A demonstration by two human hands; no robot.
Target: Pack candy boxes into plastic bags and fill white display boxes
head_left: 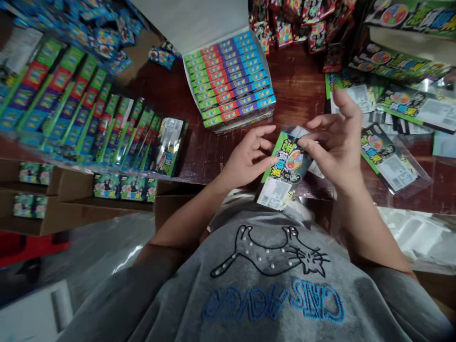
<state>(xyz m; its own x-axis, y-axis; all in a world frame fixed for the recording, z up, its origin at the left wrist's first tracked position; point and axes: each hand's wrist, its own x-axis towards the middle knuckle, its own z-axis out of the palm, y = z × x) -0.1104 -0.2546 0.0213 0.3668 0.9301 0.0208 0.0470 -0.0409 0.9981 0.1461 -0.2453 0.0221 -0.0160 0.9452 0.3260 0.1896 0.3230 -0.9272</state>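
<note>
A flat black-and-green box in a clear plastic sleeve (290,159), with a colourful wheel picture and a white label, lies tilted at the table's front edge, close to my body. My left hand (245,156) holds its left side, thumb on the printed face and fingers curved along the edge. At its upper right corner, my right hand (337,145) pinches the clear plastic between thumb and fingers, the little finger side raised. Just beyond my hands stands an open display carton (230,78) filled with rows of green, red, purple and blue striped boxes.
Wrapped striped boxes (81,102) stand in a row at the left. Blue sachets (107,35) and red sachets (317,23) are heaped at the back. More sleeved flat boxes (390,156) lie at right. Open cardboard cartons (74,209) sit below the table's left edge.
</note>
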